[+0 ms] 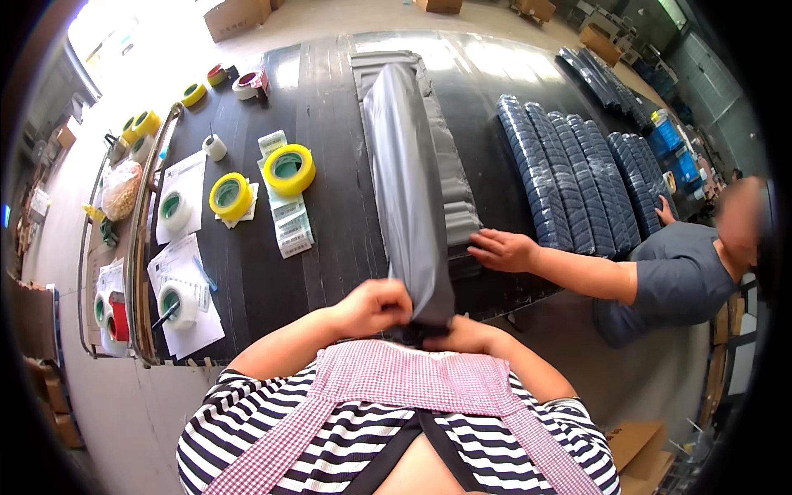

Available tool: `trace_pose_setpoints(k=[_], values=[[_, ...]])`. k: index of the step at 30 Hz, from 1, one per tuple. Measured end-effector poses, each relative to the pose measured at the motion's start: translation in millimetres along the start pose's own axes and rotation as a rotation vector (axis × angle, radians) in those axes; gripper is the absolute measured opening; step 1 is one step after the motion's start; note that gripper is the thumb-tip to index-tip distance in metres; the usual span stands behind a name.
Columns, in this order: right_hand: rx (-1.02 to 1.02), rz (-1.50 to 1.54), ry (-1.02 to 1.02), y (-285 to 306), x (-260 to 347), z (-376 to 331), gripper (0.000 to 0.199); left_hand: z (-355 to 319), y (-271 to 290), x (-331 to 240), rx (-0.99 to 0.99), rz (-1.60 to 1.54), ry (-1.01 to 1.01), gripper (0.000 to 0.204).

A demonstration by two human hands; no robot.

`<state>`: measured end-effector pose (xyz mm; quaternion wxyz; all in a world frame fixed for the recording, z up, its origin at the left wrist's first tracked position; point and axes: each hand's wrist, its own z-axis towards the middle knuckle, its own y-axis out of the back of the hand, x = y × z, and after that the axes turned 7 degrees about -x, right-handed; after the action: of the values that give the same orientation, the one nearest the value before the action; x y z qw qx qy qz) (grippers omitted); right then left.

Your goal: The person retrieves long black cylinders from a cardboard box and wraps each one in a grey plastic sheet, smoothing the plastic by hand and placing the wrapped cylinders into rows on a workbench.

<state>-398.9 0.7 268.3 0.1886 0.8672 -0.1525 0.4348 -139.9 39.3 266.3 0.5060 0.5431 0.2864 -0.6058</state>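
A person's curled bare left hand [381, 305] and partly hidden bare right hand [459, 335] are at the near end of a long grey plastic bag [407, 165] on a black table [249, 290]. Rightward: a co-worker's outstretched hand [502, 250], clear-wrapped dark-blue padded bundles [582, 191]. Leftward: round yellow tape rolls [290, 187].

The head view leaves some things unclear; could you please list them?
In the head view:
Right hand: fingertips obscured by blur and the grey bag's near end.
Grey bag: inside hidden by opaque film.
Label strip: print too small.
Cardboard box: cut off by the top edge.
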Motion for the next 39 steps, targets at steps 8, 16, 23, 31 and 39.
trace_pose_setpoints(k=[8, 16, 23, 31, 39], values=[[-0.424, -0.611, 0.417, 47.4, 46.8, 116.0, 0.03, 55.0, 43.0, -19.2, -0.302, 0.052, -0.1, 0.013], [-0.659, 0.641, 0.164, -34.4, -8.3, 77.3, 0.027, 14.8, 19.5, 21.7, -0.729, 0.439, -0.105, 0.042], [-0.937, 0.591, 0.11, -31.8, -4.6, 67.1, 0.012, -6.2, 21.1, 65.8, -0.743, -0.199, 0.724, 0.061], [-0.615, 0.729, 0.031, -51.3, 5.5, 43.8, 0.015, -65.4, 47.5, 53.0, -0.686, -0.467, 0.431, 0.048], [-0.13, 0.129, -0.202, -50.1, -41.5, 26.5, 0.046, -121.5, 9.5, 12.5, -0.419, -0.154, 0.476, 0.035]])
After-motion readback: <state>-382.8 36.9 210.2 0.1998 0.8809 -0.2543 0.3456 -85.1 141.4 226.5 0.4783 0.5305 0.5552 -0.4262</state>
